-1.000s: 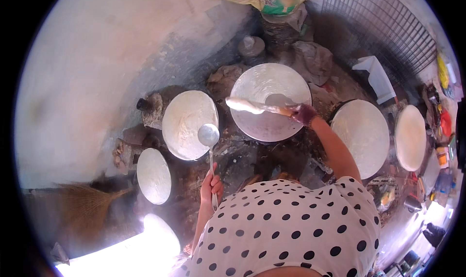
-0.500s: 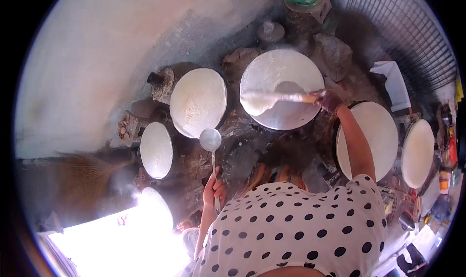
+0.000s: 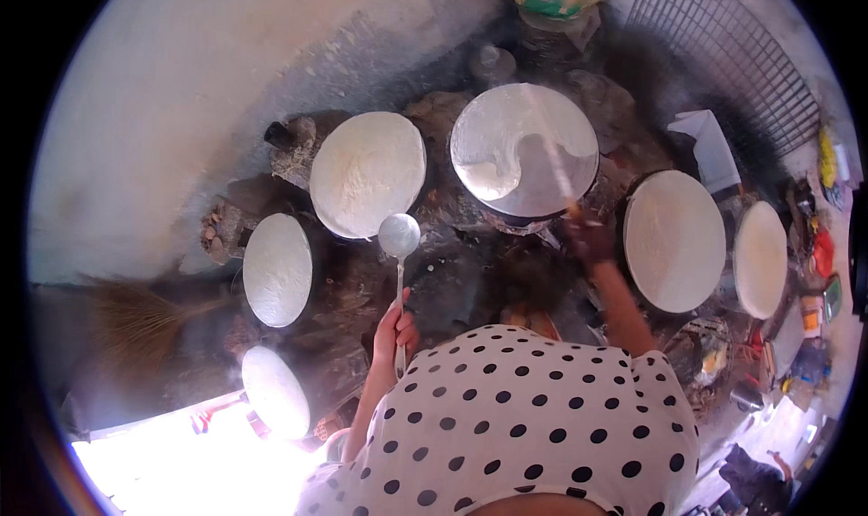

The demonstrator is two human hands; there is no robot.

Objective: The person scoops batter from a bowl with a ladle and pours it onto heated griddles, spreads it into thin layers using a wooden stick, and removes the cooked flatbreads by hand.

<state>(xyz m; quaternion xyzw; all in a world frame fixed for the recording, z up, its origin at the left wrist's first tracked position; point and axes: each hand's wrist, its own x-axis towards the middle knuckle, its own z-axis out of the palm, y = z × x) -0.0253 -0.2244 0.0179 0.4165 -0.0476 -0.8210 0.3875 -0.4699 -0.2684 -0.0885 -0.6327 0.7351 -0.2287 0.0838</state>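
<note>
A long-handled metal ladle (image 3: 399, 235) stands upright in my left hand (image 3: 395, 329), its round bowl near the lower edge of the left-middle round pan (image 3: 369, 174), which has a whitish layer on it. My right hand (image 3: 589, 239), partly blurred and in shadow, is closed around the near end of a long flat stick-like spatula (image 3: 552, 151). The blade slants up and left across the centre round griddle (image 3: 547, 182). White batter (image 3: 488, 136) covers the griddle's left and upper parts, with a curved edge against bare grey metal at lower right.
More round white-topped pans stand in an arc: two at left (image 3: 278, 270) (image 3: 275, 394) and two at right (image 3: 675, 241) (image 3: 760, 259). A straw broom (image 3: 145, 317) lies at far left. A wire grid (image 3: 723, 55) leans at upper right. Someone in dark clothing (image 3: 755, 480) shows at lower right.
My right hand has moved down and slightly left, swinging the spatula from level to a steep slant over the griddle. The batter's edge has changed shape. My left hand still holds the ladle.
</note>
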